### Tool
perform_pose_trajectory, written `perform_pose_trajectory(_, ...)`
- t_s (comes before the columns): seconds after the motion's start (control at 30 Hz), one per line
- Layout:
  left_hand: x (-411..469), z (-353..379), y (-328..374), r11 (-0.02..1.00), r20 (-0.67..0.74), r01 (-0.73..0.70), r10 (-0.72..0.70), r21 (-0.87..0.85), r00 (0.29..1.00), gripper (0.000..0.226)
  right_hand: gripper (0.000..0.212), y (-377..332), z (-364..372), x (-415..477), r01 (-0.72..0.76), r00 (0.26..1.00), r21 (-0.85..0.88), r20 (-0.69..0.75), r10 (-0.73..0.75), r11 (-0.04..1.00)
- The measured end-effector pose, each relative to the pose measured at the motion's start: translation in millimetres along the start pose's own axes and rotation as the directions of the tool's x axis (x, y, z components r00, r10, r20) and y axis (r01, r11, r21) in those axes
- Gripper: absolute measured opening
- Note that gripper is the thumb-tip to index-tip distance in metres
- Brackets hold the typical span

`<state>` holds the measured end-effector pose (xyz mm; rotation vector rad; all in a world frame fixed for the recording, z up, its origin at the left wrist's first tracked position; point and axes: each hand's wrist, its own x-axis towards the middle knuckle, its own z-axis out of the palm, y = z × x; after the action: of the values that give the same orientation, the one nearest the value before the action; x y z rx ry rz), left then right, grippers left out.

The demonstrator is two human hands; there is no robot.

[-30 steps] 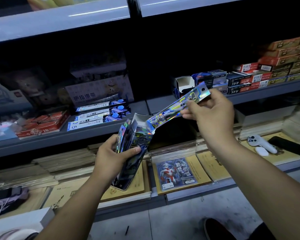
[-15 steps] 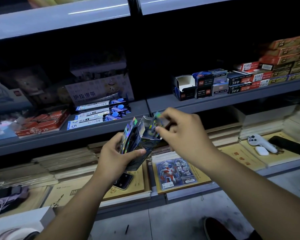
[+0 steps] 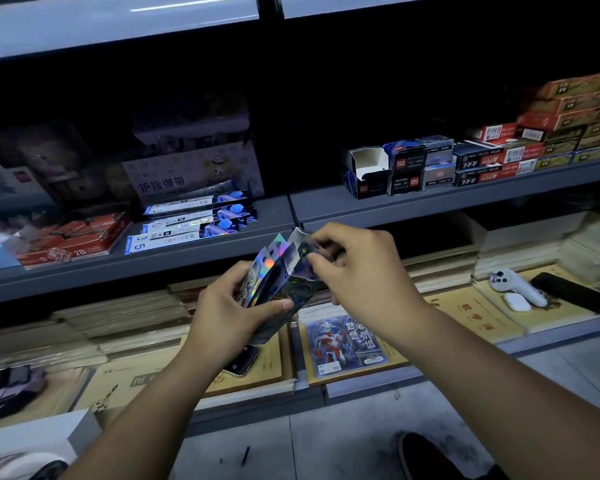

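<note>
My left hand (image 3: 229,313) grips an open dark display box (image 3: 291,275) together with several shiny holographic packets (image 3: 262,271) that stand up beside it. The box is tilted, its white inner flap pointing up and right. My right hand (image 3: 357,268) is at the box's mouth, fingers curled and pinching the top of a holographic packet (image 3: 305,251) that sits almost wholly inside the box. Both hands hover in front of the middle shelf (image 3: 205,251), above the bottom shelf.
Similar long packets (image 3: 191,220) lie on the middle shelf, with red boxes (image 3: 73,237) to the left and small stationery boxes (image 3: 430,164) to the right. Below lie notebooks (image 3: 475,317), a card pack (image 3: 347,341), a phone (image 3: 241,360), a white controller (image 3: 515,287) and a dark phone (image 3: 572,292).
A second ago my right hand held a long holographic packet out to the upper right. It has brought the packet down into the box my left hand holds.
</note>
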<state>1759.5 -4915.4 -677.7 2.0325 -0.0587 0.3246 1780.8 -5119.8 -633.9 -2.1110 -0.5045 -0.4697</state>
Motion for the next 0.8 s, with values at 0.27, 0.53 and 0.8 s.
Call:
perform_pose_trajectory(0.27, -4, -1, 2, 0.995, 0.036, -0.067, 0.064, 0.069, 0.997, 0.045, 0.013, 1, -2, 1, -0.035, 0.988, -0.038, 0.150, 0.040, 0.999)
perform_pose_trajectory(0.53, -1, 2, 1, 0.986, 0.011, -0.133, 0.132, 0.105, 0.991, 0.048, 0.016, -7, -2, 0, -0.009, 0.986, -0.173, 0.160, 0.037, 0.985)
perform_pose_trajectory(0.8, 0, -3, 0, 0.985, 0.000, -0.137, 0.137, 0.101, 0.991, 0.050, 0.011, -12, -11, 0, -0.107, 0.956, -0.040, 0.271, 0.114, 0.993)
